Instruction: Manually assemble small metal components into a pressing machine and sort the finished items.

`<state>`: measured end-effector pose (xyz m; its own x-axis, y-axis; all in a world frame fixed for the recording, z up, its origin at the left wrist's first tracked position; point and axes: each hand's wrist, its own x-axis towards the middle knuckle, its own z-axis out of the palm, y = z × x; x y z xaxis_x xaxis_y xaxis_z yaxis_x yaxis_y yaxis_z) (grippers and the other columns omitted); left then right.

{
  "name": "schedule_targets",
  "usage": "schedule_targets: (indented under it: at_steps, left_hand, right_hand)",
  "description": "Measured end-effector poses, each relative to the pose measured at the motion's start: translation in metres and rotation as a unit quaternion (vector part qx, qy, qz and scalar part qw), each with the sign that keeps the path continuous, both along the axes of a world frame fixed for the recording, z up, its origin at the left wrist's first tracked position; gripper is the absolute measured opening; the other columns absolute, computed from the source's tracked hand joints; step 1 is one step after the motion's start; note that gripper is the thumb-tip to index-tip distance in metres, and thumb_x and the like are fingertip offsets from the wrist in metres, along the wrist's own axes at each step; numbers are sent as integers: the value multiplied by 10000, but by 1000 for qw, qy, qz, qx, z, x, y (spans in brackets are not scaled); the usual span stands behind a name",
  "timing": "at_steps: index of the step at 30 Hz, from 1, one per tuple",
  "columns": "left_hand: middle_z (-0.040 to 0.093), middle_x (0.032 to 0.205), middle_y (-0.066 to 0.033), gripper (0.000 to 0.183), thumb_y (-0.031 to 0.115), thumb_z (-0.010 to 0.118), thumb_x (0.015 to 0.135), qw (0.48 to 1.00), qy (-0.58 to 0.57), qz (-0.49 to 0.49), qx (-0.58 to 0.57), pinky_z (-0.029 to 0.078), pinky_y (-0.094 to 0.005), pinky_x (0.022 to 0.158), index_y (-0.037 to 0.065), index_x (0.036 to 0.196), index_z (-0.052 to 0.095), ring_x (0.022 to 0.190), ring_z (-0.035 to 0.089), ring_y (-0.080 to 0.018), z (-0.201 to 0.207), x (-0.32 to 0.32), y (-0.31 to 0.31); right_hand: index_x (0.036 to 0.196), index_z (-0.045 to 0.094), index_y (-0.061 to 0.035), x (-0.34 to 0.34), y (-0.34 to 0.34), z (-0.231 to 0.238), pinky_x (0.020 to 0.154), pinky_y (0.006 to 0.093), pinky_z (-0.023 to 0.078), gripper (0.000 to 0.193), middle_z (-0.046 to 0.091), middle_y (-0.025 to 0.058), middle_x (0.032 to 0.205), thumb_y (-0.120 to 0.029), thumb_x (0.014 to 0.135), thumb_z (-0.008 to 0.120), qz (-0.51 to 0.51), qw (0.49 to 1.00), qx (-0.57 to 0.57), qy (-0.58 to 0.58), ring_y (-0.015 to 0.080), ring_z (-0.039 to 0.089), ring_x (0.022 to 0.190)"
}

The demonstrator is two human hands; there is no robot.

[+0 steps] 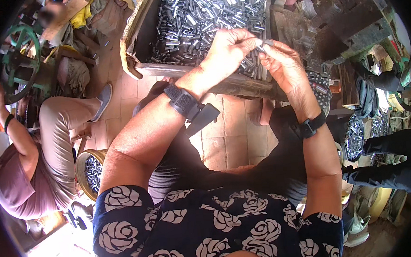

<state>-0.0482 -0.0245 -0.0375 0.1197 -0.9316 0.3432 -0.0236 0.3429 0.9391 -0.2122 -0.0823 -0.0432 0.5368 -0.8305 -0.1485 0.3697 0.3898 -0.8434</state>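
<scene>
Both of my hands meet above the near right part of a wooden tray (178, 70) heaped with small shiny metal tubes (194, 18). My left hand (229, 49) is closed, with thumb and forefinger pinched at one end of a small metal tube (261, 48). Opposite it, my right hand (284, 67) grips the same piece between thumb and fingertips. Most of this tube is hidden by the fingers. Dark straps circle both wrists, and a flat black tab sticks out from the left one.
At left, a seated person (22, 177) reaches toward a green handwheel (20, 59). A round tub (80, 171) of metal pieces stands near that person. Dark machinery and wooden blocks (359, 25) crowd the right. Another person's dark-trousered legs (386, 167) extend in at far right, near more metal parts.
</scene>
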Motion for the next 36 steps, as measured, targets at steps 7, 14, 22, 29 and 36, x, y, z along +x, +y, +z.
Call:
schedule_targets:
  at_steps: [7, 14, 22, 29, 36]
  left_hand:
    - [494, 599, 38, 138, 137, 584, 849, 997, -58, 30, -32, 352, -205, 482, 8, 813, 616, 534, 401, -36, -5, -6, 2]
    - [476, 583, 48, 177, 185, 592, 850, 992, 33, 109, 46, 312, -183, 439, 30, 765, 594, 503, 384, -29, 0, 18, -8]
    - [468, 565, 35, 234, 231, 611, 831, 985, 106, 126, 54, 284, -178, 388, 56, 686, 556, 436, 357, -31, -4, 50, -12]
    - [579, 635, -71, 286, 302, 504, 885, 974, 138, 122, 134, 391, -233, 405, 29, 803, 520, 462, 514, -119, -6, 65, -13]
    - [564, 624, -63, 270, 272, 486, 883, 951, 212, 82, 208, 392, -248, 441, 20, 826, 562, 517, 524, -123, -2, 73, -11]
  right_hand:
    - [928, 594, 23, 0, -1, -1, 603, 241, 506, 131, 624, 109, 844, -19, 804, 598, 34, 999, 15, -27, 187, 620, 693]
    - [893, 623, 14, 12, -17, 3, 613, 231, 488, 125, 643, 106, 822, -64, 796, 625, -4, 979, -125, 159, 131, 615, 709]
    - [915, 641, -21, 37, -45, -46, 696, 295, 494, 187, 640, 130, 873, -17, 732, 606, -44, 780, -474, 406, 212, 629, 760]
    - [934, 655, -83, 50, -33, -29, 800, 349, 461, 209, 628, 116, 950, -110, 729, 625, -4, 649, -552, 524, 283, 590, 899]
    - [933, 645, 16, 42, -41, -42, 700, 255, 477, 247, 654, 116, 864, -28, 694, 686, -37, 895, -315, 315, 145, 606, 740]
